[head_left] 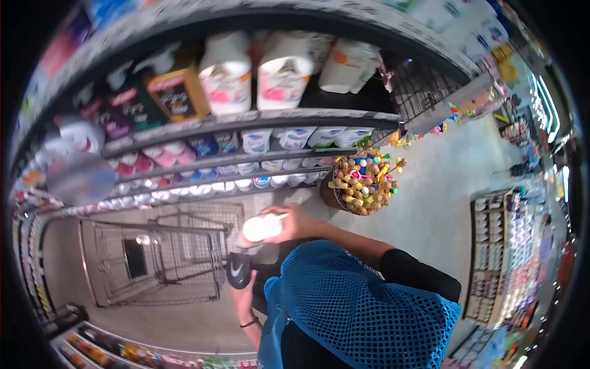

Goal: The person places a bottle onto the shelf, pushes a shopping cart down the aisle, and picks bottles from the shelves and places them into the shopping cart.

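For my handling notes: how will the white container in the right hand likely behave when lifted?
Probably light enough for one hand: only the right hand grips the white container. Likely stiff, showing no sag, though glare hides its finish.

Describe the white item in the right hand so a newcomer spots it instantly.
Find the wire cart on the floor beside the shelves. Just right of it in view, the right hand grips a white, glare-washed item. Unlike the white bottles shelved above, it is off the shelves.

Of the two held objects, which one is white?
The white object in the right hand; the left hand holds the dark object with a pale curved mark.
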